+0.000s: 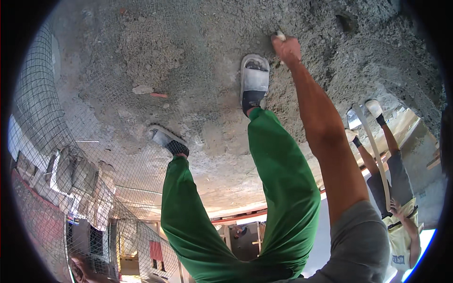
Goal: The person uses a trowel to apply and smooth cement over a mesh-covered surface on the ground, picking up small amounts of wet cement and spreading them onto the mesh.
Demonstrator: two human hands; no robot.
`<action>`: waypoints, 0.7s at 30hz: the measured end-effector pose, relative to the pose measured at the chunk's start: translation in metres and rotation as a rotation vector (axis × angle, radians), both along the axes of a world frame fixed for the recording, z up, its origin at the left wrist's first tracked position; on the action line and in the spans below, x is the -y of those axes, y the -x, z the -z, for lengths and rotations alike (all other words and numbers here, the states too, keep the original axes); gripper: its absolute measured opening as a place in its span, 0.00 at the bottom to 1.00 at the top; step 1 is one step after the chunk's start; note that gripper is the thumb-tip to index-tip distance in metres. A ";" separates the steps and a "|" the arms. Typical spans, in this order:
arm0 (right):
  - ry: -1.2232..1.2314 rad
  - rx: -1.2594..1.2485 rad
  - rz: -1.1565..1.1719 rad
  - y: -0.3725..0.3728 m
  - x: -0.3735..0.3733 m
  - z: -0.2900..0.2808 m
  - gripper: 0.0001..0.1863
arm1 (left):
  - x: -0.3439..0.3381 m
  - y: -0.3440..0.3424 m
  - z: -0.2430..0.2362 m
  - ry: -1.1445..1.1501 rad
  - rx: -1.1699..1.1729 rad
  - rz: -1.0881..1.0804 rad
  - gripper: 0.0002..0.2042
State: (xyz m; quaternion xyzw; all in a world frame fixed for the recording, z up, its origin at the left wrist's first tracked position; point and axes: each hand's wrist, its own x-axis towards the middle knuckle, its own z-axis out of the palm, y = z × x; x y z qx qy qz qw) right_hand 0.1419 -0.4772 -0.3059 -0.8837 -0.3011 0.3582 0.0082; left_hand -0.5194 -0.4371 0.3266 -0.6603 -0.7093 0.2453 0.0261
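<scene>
My right arm reaches far forward to the rough grey ground (188, 70). At its end my right hand (288, 51) is closed in a fist around a small pale thing (281, 36), perhaps the end of a handle; the rest is hidden. Loose wet-looking mortar (325, 56) lies around that hand. A skin-coloured patch at the lower left rim may be my left hand (82, 271), behind or beside the wire mesh (40, 80); its fingers cannot be made out. My feet, in pale sandals (255, 79) and dark socks, stand on the ground.
At the right another person (401, 221) holds a long-handled shovel (375, 155), its blade near their feet. Mesh rises along the left and crosses the ground there. A reddish fragment (159, 95) and a flat pale piece (142, 89) lie left of my right foot.
</scene>
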 end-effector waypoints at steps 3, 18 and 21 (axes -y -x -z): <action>-0.115 0.025 0.000 -0.006 0.015 -0.019 0.35 | -0.009 -0.011 0.013 -0.264 0.391 -0.513 0.24; -0.072 0.036 -0.238 0.163 -0.026 -0.254 0.25 | 0.001 -0.007 0.001 -0.257 0.759 -0.608 0.18; -0.062 0.054 0.184 0.147 0.024 -0.190 0.26 | -0.004 -0.015 0.009 -0.269 0.798 -0.583 0.16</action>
